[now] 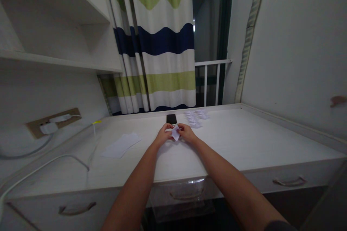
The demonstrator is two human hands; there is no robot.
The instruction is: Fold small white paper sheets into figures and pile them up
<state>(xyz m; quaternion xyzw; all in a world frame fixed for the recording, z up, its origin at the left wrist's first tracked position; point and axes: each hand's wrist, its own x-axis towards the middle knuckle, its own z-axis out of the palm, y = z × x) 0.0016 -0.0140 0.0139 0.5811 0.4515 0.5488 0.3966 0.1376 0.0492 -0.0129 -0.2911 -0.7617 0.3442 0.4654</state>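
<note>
Between my two hands is a small piece of folded white paper (176,133), roughly diamond-shaped, held just above the white desk. My left hand (164,134) grips its left side with bent fingers. On the opposite side my right hand (187,133) pinches it, thumb and fingers closed. Right behind the hands lies a dark phone (171,118). Several small folded white paper pieces (193,119) sit in rows at the back, right of the phone. A few flat white sheets (121,145) lie overlapping to the left of my left arm.
The desk (244,137) has drawers along its front edge. White plugs (49,127) sit in a wall socket at left, and a pale cable (65,156) runs over the desk's left side. A striped curtain (168,43) hangs behind; a shelf (59,61) juts out upper left.
</note>
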